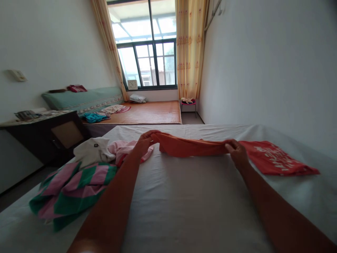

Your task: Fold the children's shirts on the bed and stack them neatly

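An orange-red cloth garment is stretched out between my two hands, over the far part of the sheeted bed. Its exact kind does not show. My left hand pinches one end, and my right hand grips the other end between thumb and fingers. Just right of my right hand lies a flat folded red shirt with white lettering. Beside my left forearm are a pink garment, a white garment and a crumpled green-and-pink striped garment.
Beyond the bed is a second, low bed with a brown mat and some clothes. A dark cabinet stands at the left. The right wall runs along the bed's right side. A small stool is near the curtain.
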The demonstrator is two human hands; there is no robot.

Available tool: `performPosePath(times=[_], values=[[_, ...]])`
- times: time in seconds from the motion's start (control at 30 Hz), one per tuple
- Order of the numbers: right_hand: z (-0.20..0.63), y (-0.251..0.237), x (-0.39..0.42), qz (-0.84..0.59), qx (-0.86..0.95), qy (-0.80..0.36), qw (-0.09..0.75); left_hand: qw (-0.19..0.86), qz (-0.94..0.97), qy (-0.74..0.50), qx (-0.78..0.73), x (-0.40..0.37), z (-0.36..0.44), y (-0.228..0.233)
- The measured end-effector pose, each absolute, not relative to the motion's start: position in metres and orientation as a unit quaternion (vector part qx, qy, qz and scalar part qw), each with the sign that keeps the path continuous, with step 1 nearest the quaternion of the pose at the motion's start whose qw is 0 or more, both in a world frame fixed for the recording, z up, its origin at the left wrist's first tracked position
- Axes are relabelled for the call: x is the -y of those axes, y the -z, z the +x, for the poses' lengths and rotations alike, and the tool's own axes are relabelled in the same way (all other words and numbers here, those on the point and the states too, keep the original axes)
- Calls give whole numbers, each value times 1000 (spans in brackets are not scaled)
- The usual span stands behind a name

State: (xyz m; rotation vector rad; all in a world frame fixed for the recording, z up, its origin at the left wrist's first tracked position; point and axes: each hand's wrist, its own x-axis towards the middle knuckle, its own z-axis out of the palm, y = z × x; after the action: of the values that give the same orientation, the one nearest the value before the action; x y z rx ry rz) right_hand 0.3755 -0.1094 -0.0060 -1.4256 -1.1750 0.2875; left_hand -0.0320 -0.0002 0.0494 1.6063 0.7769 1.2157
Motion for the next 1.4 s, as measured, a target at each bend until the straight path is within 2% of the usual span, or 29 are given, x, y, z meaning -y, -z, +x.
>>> performPosePath(times=[0.07,0.13,0.17,0.23,0.3,0.37,0.43,0.57,0.63,0.73,0.83,1.0,1.1,1.23,1.33,1.4], values=[[382,-7,117,-531,504,-275,624,575,614,-493,-223,7,-46,-57],[390,-16,125,-468,499,-438,583,635,622,-426,-169,13,-60,-60],[393,-17,127,-450,489,-487,567,652,630,-393,-156,15,-67,-60],[400,-16,129,-440,456,-507,584,661,637,-365,-155,16,-75,-59],[405,-9,126,-464,418,-461,631,643,642,-368,-198,12,-76,-58],[407,0,119,-522,409,-399,633,603,675,-327,-273,6,-70,-55],[405,10,112,-596,453,-329,576,529,740,-234,-343,1,-59,-49],[396,26,105,-685,576,-179,409,296,853,-108,-416,-4,-35,-29],[393,30,107,-700,595,-166,360,211,874,-91,-429,-3,-28,-23],[391,29,112,-691,611,-204,328,174,884,-40,-433,-2,-22,-21],[391,20,109,-692,611,-153,353,124,877,-74,-459,-2,-19,-23],[394,6,91,-694,516,88,495,-13,777,-304,-551,-8,-11,-22],[388,9,90,-655,576,103,478,62,803,-299,-512,-8,-9,-20],[364,20,95,-659,644,-33,388,244,900,-117,-342,3,-2,-23],[353,17,99,-647,656,-97,377,283,912,-34,-296,16,9,-28],[357,7,106,-606,658,-196,402,301,904,-9,-303,24,14,-31]])
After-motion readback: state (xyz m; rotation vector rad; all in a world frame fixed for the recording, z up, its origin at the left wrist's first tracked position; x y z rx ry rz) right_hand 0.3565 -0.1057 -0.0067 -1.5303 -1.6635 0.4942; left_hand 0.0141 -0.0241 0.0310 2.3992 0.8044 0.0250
